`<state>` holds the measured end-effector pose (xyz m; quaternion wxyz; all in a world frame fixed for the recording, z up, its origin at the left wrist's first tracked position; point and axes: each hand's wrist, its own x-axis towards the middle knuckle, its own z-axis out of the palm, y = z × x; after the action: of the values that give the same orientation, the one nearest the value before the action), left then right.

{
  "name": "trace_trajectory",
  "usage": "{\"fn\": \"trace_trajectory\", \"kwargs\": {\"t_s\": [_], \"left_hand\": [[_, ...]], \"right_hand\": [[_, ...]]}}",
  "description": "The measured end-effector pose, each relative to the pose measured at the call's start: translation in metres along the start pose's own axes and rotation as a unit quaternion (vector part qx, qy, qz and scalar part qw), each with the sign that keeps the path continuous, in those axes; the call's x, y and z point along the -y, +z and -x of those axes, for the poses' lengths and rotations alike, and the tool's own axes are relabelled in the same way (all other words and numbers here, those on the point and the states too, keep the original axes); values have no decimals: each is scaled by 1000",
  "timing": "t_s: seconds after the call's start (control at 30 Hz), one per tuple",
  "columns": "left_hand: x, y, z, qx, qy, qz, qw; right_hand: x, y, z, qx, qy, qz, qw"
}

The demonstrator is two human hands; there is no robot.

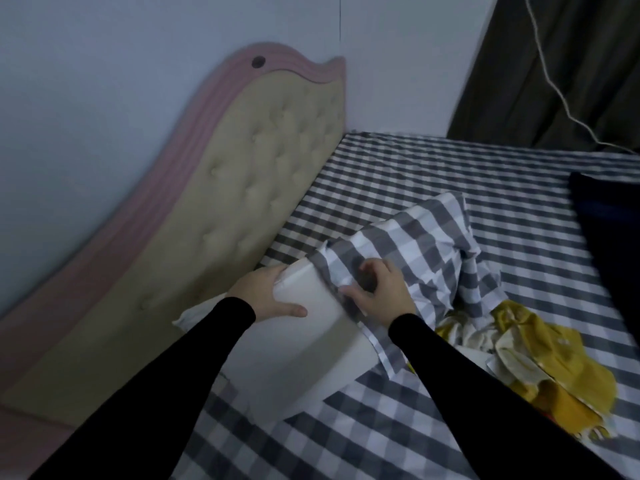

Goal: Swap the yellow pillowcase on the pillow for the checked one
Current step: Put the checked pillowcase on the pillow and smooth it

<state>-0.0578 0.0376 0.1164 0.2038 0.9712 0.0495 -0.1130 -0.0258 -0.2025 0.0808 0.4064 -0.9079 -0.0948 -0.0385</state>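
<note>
**Bare pillow half into the checked case**

To the left of the fingers, a tufted cream headboard (263, 188) with a ribbed pink border rises in a wavy outline against the pale wall. The left hand (268, 294) grips the far corner of the white pillow (294, 344): its fingers wrap over the smooth, rounded edge and the thumb lies flat on the top face, so the hand is clamped on the pillow itself. The pillow is a thick, plain block, bare on the near side and resting on the bed's grey-and-white checked sheet (433, 174).

Just right of those fingers, the right hand (377, 289) is bunched into the checked pillowcase (415, 244), fingers curled and pinching a fold of the soft, wrinkled cloth where it meets the pillow's edge. The case covers the far end of the pillow and stands up in a loose, crumpled peak beyond the knuckles.

Further right, near the right wrist, the yellow pillowcase (540, 362) lies off the pillow in a shiny, rumpled heap on the sheet. Both sleeves are black and close-fitting.
</note>
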Motion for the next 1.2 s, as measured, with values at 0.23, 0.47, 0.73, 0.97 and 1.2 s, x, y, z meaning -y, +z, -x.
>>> {"fn": "trace_trajectory", "kwargs": {"t_s": [0.23,0.47,0.73,0.97,1.2], "left_hand": [[26,-1,21,5,-72,-113,991],[-5,6,22,-14,-24,23,999],[-76,-4,-2,-30,52,134,989],[-10,32,7,-43,-64,161,984],[-6,24,11,-24,-32,163,986]], "right_hand": [[-1,27,-9,61,-38,92,993],[32,11,-8,-18,-20,-28,999],[86,-14,-34,-66,-63,-93,991],[24,-6,-20,-30,-27,-34,999],[-3,23,-4,26,221,-98,970]]}}
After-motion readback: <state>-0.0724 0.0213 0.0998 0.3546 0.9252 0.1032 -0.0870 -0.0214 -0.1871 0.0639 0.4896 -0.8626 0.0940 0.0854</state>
